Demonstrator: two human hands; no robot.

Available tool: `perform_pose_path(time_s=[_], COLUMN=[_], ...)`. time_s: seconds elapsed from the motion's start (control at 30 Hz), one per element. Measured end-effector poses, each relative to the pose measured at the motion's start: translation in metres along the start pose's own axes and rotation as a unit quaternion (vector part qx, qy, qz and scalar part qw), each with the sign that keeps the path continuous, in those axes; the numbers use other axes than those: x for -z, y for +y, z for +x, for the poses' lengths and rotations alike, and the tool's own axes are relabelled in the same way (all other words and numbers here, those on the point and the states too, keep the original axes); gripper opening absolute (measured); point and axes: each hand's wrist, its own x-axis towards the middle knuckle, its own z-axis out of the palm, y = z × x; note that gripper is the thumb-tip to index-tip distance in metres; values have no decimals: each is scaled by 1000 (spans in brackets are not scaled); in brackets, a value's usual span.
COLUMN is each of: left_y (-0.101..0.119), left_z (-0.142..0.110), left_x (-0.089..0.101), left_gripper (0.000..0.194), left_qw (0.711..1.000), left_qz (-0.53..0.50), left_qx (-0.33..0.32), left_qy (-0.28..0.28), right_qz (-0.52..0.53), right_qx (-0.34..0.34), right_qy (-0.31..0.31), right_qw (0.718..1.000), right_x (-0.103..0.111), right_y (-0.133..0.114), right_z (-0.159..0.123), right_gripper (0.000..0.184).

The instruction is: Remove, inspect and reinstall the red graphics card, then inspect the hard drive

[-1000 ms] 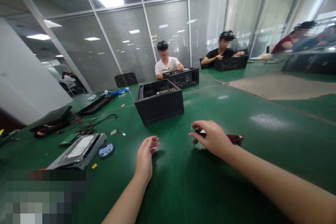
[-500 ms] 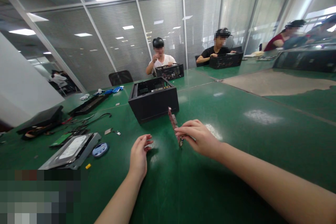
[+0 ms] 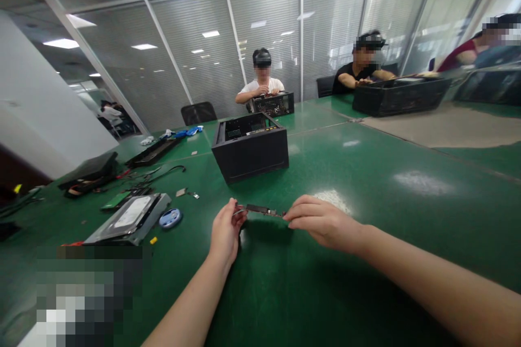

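Between my two hands a small circuit board (image 3: 262, 210) is held nearly level above the green table, seen almost edge-on with dark parts on its upper side. The fingers of my left hand (image 3: 227, 230) are closed on its left end. My right hand (image 3: 323, 222) pinches the opposite end between thumb and fingers. Beyond the board stands a black computer case (image 3: 254, 154) with its top side uncovered. Left of my left hand lie a round blue plastic piece (image 3: 170, 219), a small yellow piece (image 3: 153, 240) and a hard drive (image 3: 132, 217).
Cables (image 3: 163, 172), a black drive-like box (image 3: 89, 173) and a long black panel (image 3: 152, 153) lie at the left. Across the green table (image 3: 345, 173), a person in white (image 3: 262, 87) and one in black (image 3: 360, 73) handle computer cases. A brown sheet (image 3: 448, 127) covers the right.
The board has turned from steep to nearly level. My left hand, empty before, has closed on one end, while my right keeps its hold. The person in black's case has shifted right and nearer.
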Motion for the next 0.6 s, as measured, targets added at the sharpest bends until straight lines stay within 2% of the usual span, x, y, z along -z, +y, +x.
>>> perform_pose_path(time_s=[0.13, 0.27, 0.4, 0.5, 0.6], left_y=[0, 2, 2, 4, 7], left_z=[2, -2, -12, -19, -25], left_x=[2, 0, -8, -13, -15], left_gripper=[36, 32, 32, 43, 58], left_qw=[1000, 1000, 999, 995, 988], left_qz=[-7, -14, -30, -31, 7], left_qx=[10, 9, -23, -91, -151], left_qy=[7, -8, -23, -23, -31], right_qz=[-18, -35, -17, 46, 192], right_qx=[-80, -227, -296, -356, -400], right_qy=[65, 122, 160, 192, 201], right_qw=[995, 966, 941, 913, 873], right_x=[-4, -6, -6, -8, -13], right_y=[8, 17, 22, 23, 26], right_z=[-6, -12, -15, -14, -13], right_gripper=[34, 34, 32, 36, 43])
